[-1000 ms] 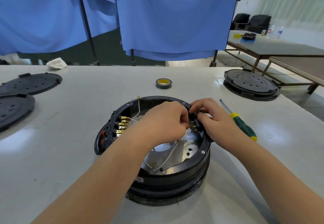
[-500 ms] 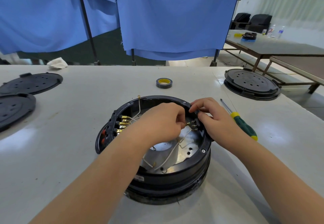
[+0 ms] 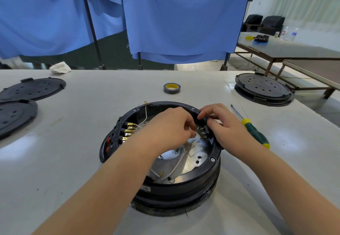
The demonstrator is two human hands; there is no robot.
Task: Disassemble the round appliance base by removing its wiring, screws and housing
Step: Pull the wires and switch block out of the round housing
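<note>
Open base sits mid-worktop, near the front edge. Left hand reaches inside, fingers pinching a white wire at the small terminal block, likely to pull it free. Right hand grips the rim beside it, apparently bracing the housing. The connector itself is hidden behind the fingertips. Screwdriver lies just right, untouched.

Both forearms reach in from the near edge and meet at the middle. The left hand has its fingers curled, tips pinched together toward the right. The right hand arches beside it, forefinger and thumb bent
</note>
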